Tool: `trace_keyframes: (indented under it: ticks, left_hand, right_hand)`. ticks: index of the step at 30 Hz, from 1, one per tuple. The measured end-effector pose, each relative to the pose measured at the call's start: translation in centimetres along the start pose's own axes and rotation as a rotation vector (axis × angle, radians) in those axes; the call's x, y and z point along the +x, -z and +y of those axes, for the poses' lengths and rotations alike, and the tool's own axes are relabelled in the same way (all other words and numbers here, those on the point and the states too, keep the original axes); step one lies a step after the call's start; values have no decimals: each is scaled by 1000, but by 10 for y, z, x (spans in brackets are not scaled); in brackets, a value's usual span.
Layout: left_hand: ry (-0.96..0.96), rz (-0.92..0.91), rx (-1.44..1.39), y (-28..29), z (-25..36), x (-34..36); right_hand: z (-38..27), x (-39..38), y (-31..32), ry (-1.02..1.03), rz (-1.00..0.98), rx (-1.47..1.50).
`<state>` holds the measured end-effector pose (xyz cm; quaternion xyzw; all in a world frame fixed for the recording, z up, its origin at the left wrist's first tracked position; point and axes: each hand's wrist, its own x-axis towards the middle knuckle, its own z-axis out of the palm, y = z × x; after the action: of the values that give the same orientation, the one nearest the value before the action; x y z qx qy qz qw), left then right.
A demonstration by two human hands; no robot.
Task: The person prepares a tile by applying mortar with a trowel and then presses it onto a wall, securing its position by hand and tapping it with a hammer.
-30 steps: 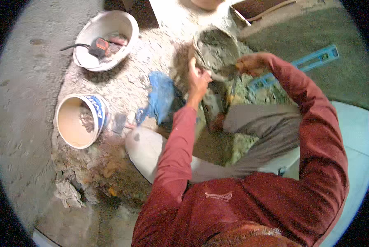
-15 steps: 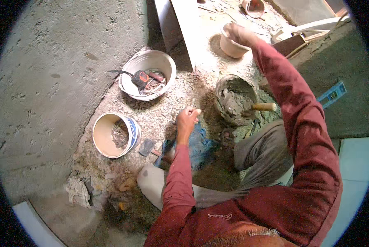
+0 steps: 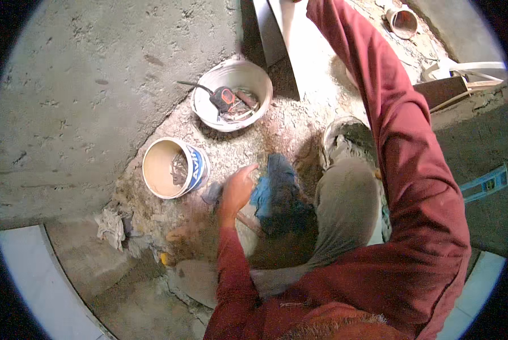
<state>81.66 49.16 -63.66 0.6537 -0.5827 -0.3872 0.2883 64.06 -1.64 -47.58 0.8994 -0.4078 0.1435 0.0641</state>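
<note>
My left hand is low over the rubble floor, a finger stretched out and nothing seen in its grasp. Beneath and beside it lies a hammer with a grey head; part of its handle shows past my wrist. A crumpled blue cloth is just right of the hand. My right arm reaches far forward to the top of a pale panel leaning at the wall. Only a sliver of my right hand shows at the upper edge, its fingers cut off. Behind my knee, a bucket of grey mortar is partly hidden.
A white bucket holds a tape measure and other tools. Nearer stands a white and blue bucket with small pieces inside. A small pot lies at the back right. A blue spirit level rests at the right wall.
My right hand has left the small pale bucket and moved forward and left to the panel's top. The left hand has lowered toward the hammer, its finger extending. The view has shifted.
</note>
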Motion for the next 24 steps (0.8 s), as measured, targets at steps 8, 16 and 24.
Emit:
trace_keyframes:
  ticks: [8,16,24]
  left_hand:
    - [-14,2,-256,-12,91,49]
    - [-21,-93,-846,-16,188,147]
    - [-472,446,-23,-58,257,139]
  right_hand:
    - [88,13,26,-12,194,-56]
    - [10,-133,124,-317,169,929]
    - [-25,-213,116,-48,321,278]
